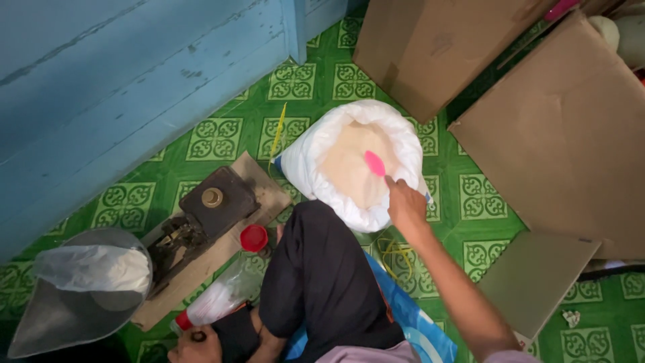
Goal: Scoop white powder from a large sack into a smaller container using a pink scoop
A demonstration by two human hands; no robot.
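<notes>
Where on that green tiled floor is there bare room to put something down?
Bare tiles lie between the blue wall and the white sack, and right of the sack before the cardboard boxes. Around the scale and knee it is crowded.

From my remote seat, the big sack (349, 161) looks like woven white plastic, matt and crinkled at its rolled rim, filled with a fine, pale, powdery grain. The scoop (374, 163) held in my right hand (405, 205) is smooth, glossy pink plastic. The floor (215, 138) is shiny green patterned sheet or tile; I can't tell which. The wall (101, 87) is painted blue wood, worn and scuffed. The cartons (564, 134) are dull brown cardboard. The scale (201, 215) seems dark matt metal with a brass-like knob, on a rough board. My left hand (196, 346) grips a clear, glossy plastic bag (218, 299).
</notes>
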